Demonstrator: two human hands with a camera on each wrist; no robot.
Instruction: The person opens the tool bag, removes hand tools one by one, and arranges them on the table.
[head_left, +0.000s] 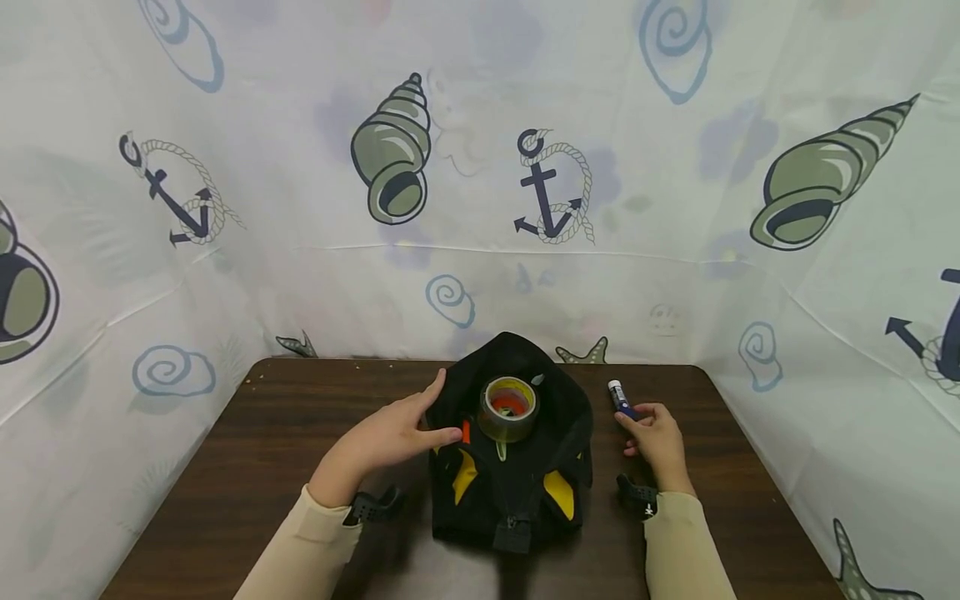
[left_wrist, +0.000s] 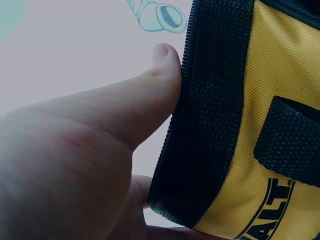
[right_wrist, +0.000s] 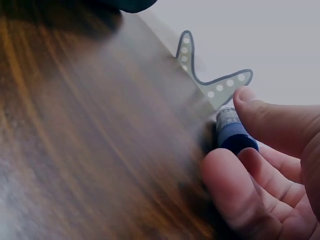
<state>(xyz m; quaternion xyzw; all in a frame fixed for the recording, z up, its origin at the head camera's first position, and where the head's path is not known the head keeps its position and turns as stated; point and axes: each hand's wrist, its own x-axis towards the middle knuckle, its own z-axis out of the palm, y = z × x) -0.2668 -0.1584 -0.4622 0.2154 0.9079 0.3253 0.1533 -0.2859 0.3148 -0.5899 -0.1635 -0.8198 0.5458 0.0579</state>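
Observation:
A black and yellow tool bag (head_left: 510, 492) stands in the middle of the table, its zippered mouth spread wide. My left hand (head_left: 382, 437) rests at the bag's left side, thumb and fingers extended along the rim; the left wrist view shows the thumb beside the zipper edge (left_wrist: 186, 55). Inside the mouth a roll of tape (head_left: 504, 430) is visible, with a small orange item (head_left: 466, 431) left of it. Right of the bag, my right hand (head_left: 656, 437) pinches a blue glue stick (head_left: 619, 398) with a white cap, tilted low over the table (right_wrist: 100, 140).
Behind and beside the dark wooden table (head_left: 337, 387) hangs a white curtain (head_left: 480, 275) printed with shells, anchors and starfish. Black wrist straps (head_left: 637, 492) sit on both wrists. The table's back edge lies just beyond the bag.

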